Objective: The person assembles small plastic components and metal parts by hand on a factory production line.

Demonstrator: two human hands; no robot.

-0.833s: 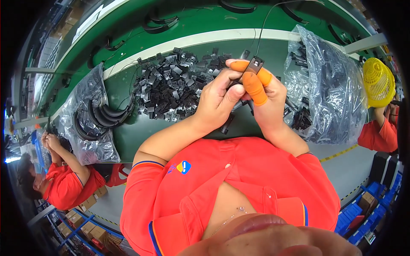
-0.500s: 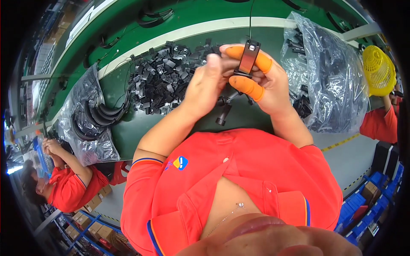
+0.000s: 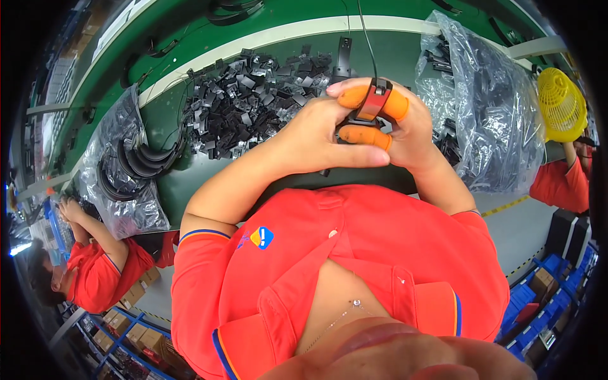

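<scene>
Both hands meet over the green table [image 3: 304,176]. My right hand [image 3: 413,130], with orange finger cots, pinches a glossy black plastic part [image 3: 373,101] that has a thin cable running away from its top. My left hand [image 3: 320,136] closes round the same part from the left, its thumb stretched across below the cots toward my right palm; most of its fingers are hidden. Just beyond the hands a flat black strip [image 3: 344,58] points away; whether it joins the held part I cannot tell. A dark piece [image 3: 324,172] peeks out under my left hand.
A heap of small black plastic pieces [image 3: 244,104] spreads left of the hands. Curved black bands [image 3: 142,161] lie on a clear bag [image 3: 130,212] farther left. A large clear bag [image 3: 497,120] with black pieces sits right, near a yellow basket [image 3: 560,104]. Co-workers stand at both sides.
My left hand has swung over to the right, laying its thumb across below the part. The held part has dropped a little nearer to me, and the black strip beyond now shows.
</scene>
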